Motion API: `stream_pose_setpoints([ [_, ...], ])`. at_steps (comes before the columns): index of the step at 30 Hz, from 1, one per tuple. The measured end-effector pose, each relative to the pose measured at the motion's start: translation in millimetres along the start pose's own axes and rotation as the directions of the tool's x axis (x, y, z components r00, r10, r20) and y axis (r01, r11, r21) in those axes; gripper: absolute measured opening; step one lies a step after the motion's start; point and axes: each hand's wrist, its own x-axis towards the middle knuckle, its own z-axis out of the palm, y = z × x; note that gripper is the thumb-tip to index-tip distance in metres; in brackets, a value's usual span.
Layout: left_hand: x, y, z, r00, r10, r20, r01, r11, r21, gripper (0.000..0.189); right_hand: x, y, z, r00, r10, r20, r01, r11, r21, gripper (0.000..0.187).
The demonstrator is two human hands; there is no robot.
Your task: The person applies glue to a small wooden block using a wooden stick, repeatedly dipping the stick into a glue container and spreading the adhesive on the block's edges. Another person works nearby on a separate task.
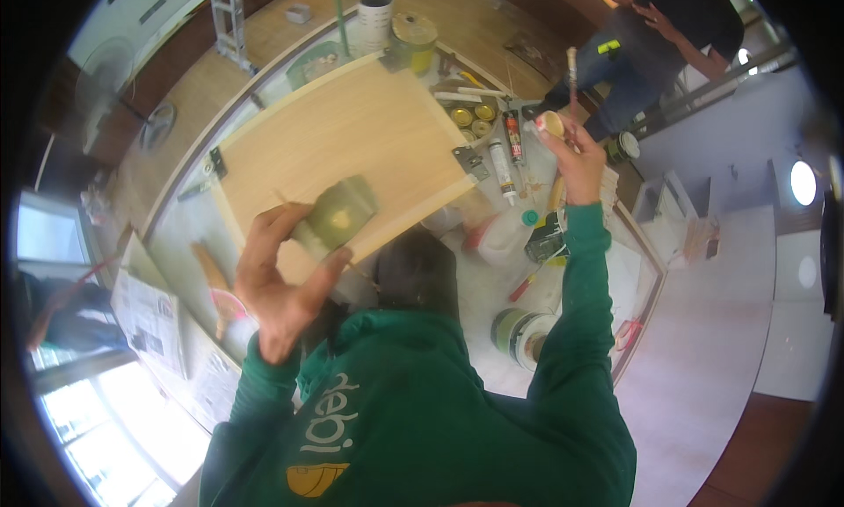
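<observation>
My left hand [283, 276] grips a greenish shallow container [339, 214] by its edge, with a pale dab inside; its exact kind is unclear. It is above a light wood panel [343, 138] that has dark metal hinges [469, 161] at its corners. Raised on the right, my right hand [580, 167] holds a small round tin or lid [551, 124] at the fingertips. A slim brush [572, 78] stands upright between the fingers of that same hand. Below it lie a white caulk tube [502, 171] and a dark adhesive tube [512, 134].
Several small tins [471, 118] sit in a tray beyond the panel. A plastic jug [498, 233] with a green cap and a paint can [524, 335] stand to the right. Newspaper [148, 309] lies left. A ladder [231, 26] and another person [659, 46] are beyond.
</observation>
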Motion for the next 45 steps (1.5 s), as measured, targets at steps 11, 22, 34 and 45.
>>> stream_pose_setpoints([
  [11, 34.6, -15.1, 17.3, 0.988, 0.051, -0.148, -0.047, 0.998, 0.032, 0.062, 68.6, 237.7, 66.8, 0.974, 0.186, -0.127, -0.222, 0.886, -0.408, 0.049],
  [22, 68.1, -13.5, 11.1, 0.950, -0.087, -0.301, 0.210, 0.890, 0.405, 0.076, 111.4, 367.9, 144.9, 0.941, 0.340, 0.009, -0.270, 0.764, -0.586, 0.053],
  [34, 78.7, -64.7, -21.1, 0.966, -0.102, -0.239, 0.179, 0.929, 0.323, 0.078, 137.6, 421.7, 170.7, 0.920, 0.392, 0.019, -0.306, 0.745, -0.593, 0.048],
  [45, 78.9, -50.5, -4.6, 0.958, -0.129, -0.254, 0.218, 0.906, 0.361, 0.073, 119.1, 398.3, 153.1, 0.974, 0.220, -0.050, -0.204, 0.764, -0.612, 0.036],
])
